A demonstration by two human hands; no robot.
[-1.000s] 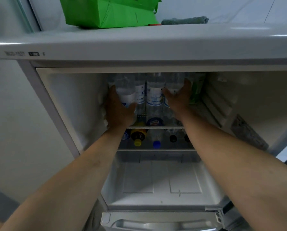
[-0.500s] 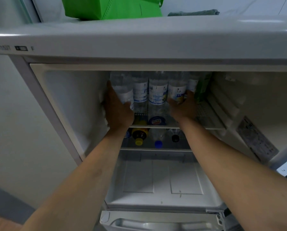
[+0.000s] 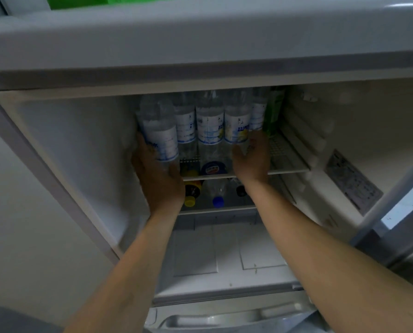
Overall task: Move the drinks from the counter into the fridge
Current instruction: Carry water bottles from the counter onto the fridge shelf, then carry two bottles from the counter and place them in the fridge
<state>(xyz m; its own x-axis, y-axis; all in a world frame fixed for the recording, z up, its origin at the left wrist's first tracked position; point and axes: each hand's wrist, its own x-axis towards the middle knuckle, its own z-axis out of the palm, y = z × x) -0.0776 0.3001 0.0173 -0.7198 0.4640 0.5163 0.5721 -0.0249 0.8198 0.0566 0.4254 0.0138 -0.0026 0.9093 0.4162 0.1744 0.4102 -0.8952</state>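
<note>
Your left hand [image 3: 160, 174] has its grip wrapped around the base of the leftmost water bottle [image 3: 158, 133], tilted at the upper shelf [image 3: 289, 168] edge; your right hand [image 3: 252, 157] lies half-open against the lemon-label bottle [image 3: 236, 126], grasp not determinable. Three more bottles and a green carton [image 3: 274, 109] stand alongside. Capped bottles [image 3: 218, 198] lie on the shelf beneath, inside the fridge [image 3: 80, 152].

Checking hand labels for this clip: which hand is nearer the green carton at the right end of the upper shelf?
Right. The right hand rests on the bottles just left of the green carton; the left hand cups the leftmost bottle at the far end.
</note>
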